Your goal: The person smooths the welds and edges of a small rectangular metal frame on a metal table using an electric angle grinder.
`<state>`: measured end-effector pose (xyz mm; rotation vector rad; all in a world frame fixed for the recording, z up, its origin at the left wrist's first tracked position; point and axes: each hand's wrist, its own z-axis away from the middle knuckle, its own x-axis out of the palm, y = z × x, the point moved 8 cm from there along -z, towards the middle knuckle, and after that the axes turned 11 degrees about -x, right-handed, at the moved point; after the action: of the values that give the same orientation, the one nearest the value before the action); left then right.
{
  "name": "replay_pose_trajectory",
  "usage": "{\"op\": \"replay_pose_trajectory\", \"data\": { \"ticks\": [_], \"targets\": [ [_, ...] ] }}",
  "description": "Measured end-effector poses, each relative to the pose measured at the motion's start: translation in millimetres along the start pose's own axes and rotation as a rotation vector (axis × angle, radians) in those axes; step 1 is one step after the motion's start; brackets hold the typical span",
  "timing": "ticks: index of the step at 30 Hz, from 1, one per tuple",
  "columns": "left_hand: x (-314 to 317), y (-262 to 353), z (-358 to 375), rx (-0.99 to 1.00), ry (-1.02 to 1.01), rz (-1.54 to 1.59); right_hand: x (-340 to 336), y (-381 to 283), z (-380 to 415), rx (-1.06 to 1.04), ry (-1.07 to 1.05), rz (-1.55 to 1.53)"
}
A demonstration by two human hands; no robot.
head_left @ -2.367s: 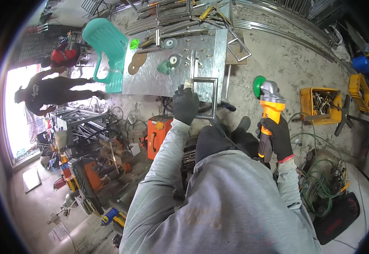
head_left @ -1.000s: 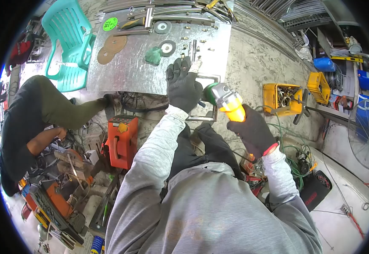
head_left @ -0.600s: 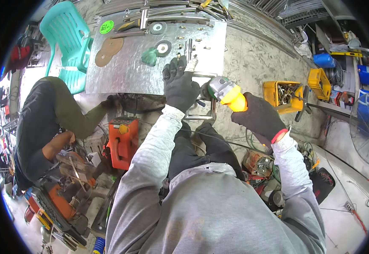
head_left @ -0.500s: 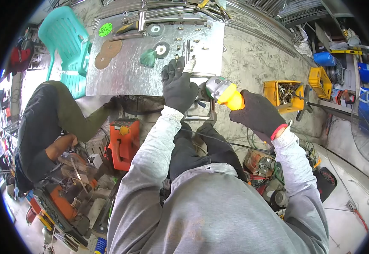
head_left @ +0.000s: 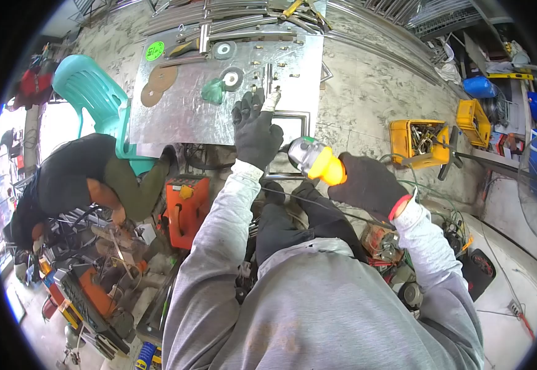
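My right hand (head_left: 367, 184), in a dark glove, is wrapped around the yellow body of an angle grinder (head_left: 319, 163). Its grey head points left, towards the lower part of a rectangular metal frame (head_left: 306, 126) that juts over the table edge. Whether the disc touches the frame is hidden. My left hand (head_left: 257, 137), also gloved, lies along the frame's left side with fingers stretched forward and apart; one fingertip has a pale covering. Just ahead of it are a short metal bar (head_left: 268, 77), a grinding disc (head_left: 232, 78) and a crumpled green piece (head_left: 213, 91).
The shiny metal-topped table (head_left: 179, 126) bears more discs and metal tubes. A green plastic chair (head_left: 92, 83) stands left, near a crouching person (head_left: 74, 172). An orange machine case (head_left: 187, 209) sits on the floor. Yellow crates (head_left: 411, 159) stand right. A cable (head_left: 342, 209) crosses my legs.
The grinder and my right hand have shifted slightly down and towards the frame's near side. My left hand stays by the frame. The person at left has bent lower.
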<state>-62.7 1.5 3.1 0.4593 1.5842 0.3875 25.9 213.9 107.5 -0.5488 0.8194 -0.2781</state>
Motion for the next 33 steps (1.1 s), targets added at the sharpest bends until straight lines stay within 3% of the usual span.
{"op": "replay_pose_trajectory", "data": {
  "ticks": [7,8,15,20,23,24,26,28,33],
  "targets": [
    [3,-1,3,0.015,-0.01,0.019,-17,21,-19,-0.038,0.154,-0.038],
    [3,-2,2,-0.006,-0.025,0.031,-26,18,-17,-0.014,0.141,-0.15],
    [13,-8,0,-0.072,-0.128,-0.002,18,33,8,0.002,0.166,-0.231],
    [7,-1,2,-0.034,-0.074,0.022,6,50,-9,-0.025,0.293,-0.407],
    [13,-9,1,-0.12,-0.142,0.024,13,61,-15,-0.05,0.283,-0.457],
    [12,-8,1,-0.114,-0.148,0.009,25,64,-10,-0.057,0.272,-0.581],
    [3,6,0,-0.001,-0.058,0.013,50,64,2,-0.048,0.267,-0.554],
    [7,3,-1,-0.01,-0.074,-0.028,62,63,9,-0.006,0.207,-0.529],
    [11,-2,0,-0.035,-0.124,-0.042,41,63,-16,-0.076,0.299,-0.723]
  ]
}}
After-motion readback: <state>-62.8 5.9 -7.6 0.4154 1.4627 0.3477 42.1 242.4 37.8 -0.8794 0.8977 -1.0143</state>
